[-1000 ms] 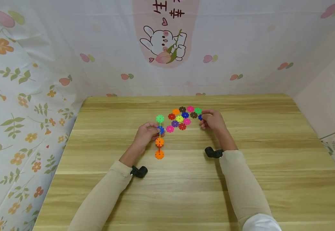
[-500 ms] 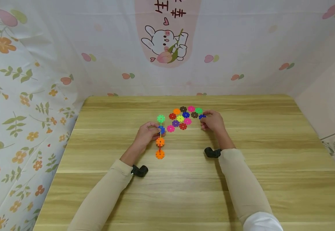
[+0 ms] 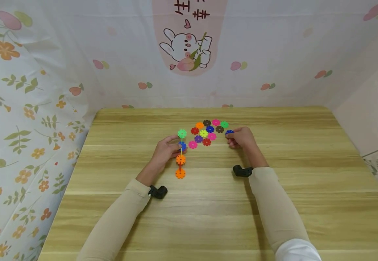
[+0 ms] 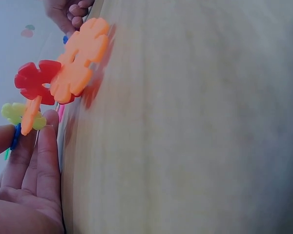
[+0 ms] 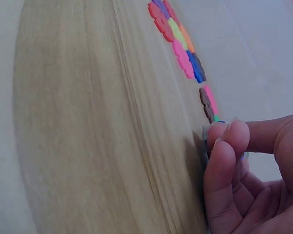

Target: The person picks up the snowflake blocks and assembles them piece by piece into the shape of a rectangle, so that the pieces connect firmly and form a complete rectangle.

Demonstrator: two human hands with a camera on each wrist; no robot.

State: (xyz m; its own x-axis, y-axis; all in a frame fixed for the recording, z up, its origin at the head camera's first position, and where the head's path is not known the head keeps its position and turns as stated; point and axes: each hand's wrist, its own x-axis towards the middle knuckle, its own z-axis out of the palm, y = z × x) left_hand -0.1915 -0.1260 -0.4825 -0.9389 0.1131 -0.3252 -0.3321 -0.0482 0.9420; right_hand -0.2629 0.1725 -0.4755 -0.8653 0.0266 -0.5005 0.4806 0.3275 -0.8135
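My left hand (image 3: pixel 165 150) pinches the blue notched disc (image 3: pixel 183 146) in a chain of interlocking plastic discs. A light green disc (image 3: pixel 182 133) tops this chain, and an orange disc (image 3: pixel 180 173) forms its near end. Between them come another orange disc (image 3: pixel 180 159) and a red disc (image 4: pixel 36 80), which stands edge-on in the head view. In the left wrist view the thumb presses on the blue disc's edge (image 4: pixel 15 137). At the right end of the loose discs, my right hand (image 3: pixel 242 137) pinches a single dark blue disc (image 3: pixel 229 132), mostly hidden behind the fingertips in the right wrist view.
Several loose notched discs lie flat between the hands, among them a yellow one (image 3: pixel 203 133), a purple one (image 3: pixel 198 139) and a green one (image 3: pixel 224 124). Beneath is a wooden table (image 3: pixel 205 217). A printed cloth (image 3: pixel 117 69) hangs behind its far edge.
The right hand has drawn the dark blue disc slightly away from the green disc, and more of the blue one now shows. The left hand keeps its hold on the chain.
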